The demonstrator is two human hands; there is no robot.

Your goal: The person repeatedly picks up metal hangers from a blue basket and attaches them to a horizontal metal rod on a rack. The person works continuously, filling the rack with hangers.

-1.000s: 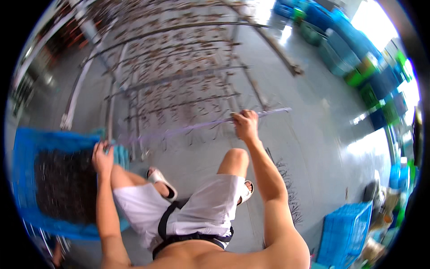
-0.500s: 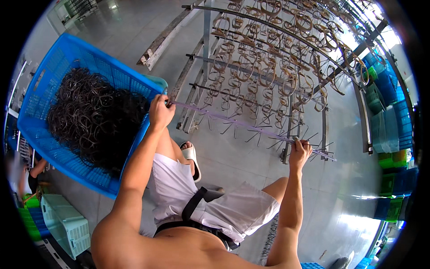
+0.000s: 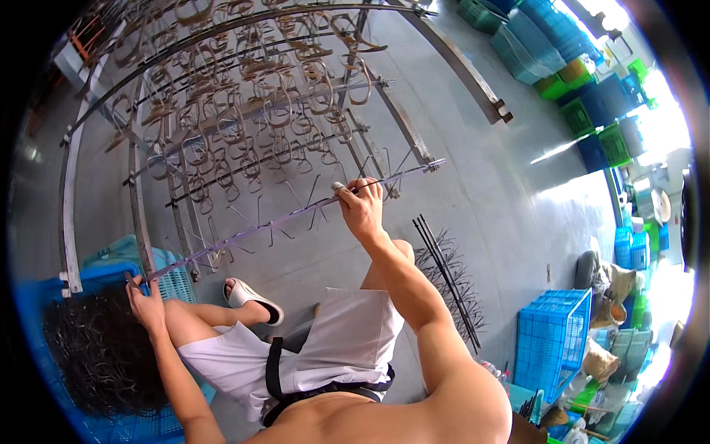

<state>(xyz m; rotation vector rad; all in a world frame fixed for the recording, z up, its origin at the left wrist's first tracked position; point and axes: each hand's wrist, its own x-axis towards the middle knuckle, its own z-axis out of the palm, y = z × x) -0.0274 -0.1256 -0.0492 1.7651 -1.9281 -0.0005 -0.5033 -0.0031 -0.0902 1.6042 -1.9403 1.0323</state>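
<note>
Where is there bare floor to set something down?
Widest: the grey floor right of the right hand, between the dark rods and the stacked bins. Smaller: right of the left sandal, between the purple rod and white shorts. Crowded: the left, where the filled blue crate sits beside the left hand, and ahead, where loops hang on the rack.

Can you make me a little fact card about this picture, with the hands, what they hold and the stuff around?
Left hand: holds the purple rod near its left end
Right hand: grips it nearer the right end
Rod: has thin prongs sticking out
Ahead: metal rack hung with brown loops
Left side: blue crate of dark, tangled pieces
Right floor: dark pronged rods
</note>
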